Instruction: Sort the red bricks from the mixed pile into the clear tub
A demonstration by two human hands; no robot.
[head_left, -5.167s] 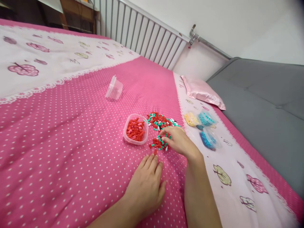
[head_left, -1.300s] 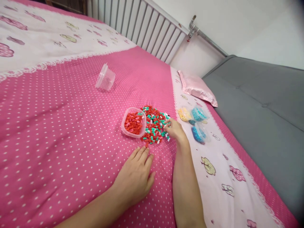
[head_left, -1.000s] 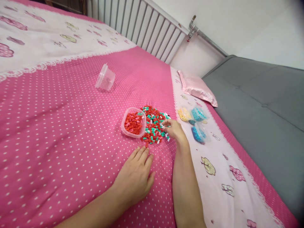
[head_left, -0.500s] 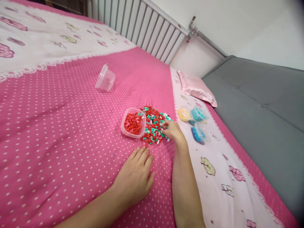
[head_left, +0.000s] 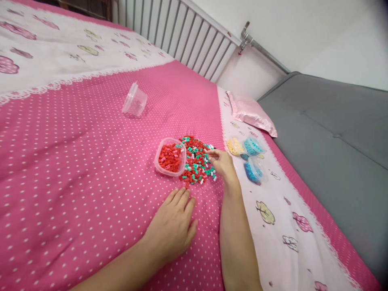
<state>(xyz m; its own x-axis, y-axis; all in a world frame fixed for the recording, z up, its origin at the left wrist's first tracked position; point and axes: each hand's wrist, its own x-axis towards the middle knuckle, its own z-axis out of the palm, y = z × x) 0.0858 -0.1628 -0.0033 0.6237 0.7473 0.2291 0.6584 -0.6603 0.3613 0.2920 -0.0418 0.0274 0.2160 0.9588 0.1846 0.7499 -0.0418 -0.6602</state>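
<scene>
My left hand (head_left: 174, 222) lies flat on the pink bedspread, fingers stretched out, its fingertips just below the near edge of a pile of small plastic pieces (head_left: 194, 161). Red, green and white pieces are mixed in that pile. Over its right side hovers my right hand (head_left: 222, 161), its fingers bent and a small gap showing between fingertips and thumb. I see nothing held there. Against the pile's left side stands a clear square tub (head_left: 157, 161), filled with red pieces (head_left: 170, 157) and a few pink ones.
An empty clear tub (head_left: 135, 102) lies tipped on the polka-dot bedspread (head_left: 91, 141). To the right are small tubs of yellow pieces (head_left: 235, 145), teal pieces (head_left: 253, 145) and blue pieces (head_left: 253, 171). Behind them are a pink pillow (head_left: 250, 111) and a grey headboard (head_left: 330, 129).
My right hand has shifted slightly up and right over the pile, uncovering some green and white pieces at its lower right. My left hand has stayed still.
</scene>
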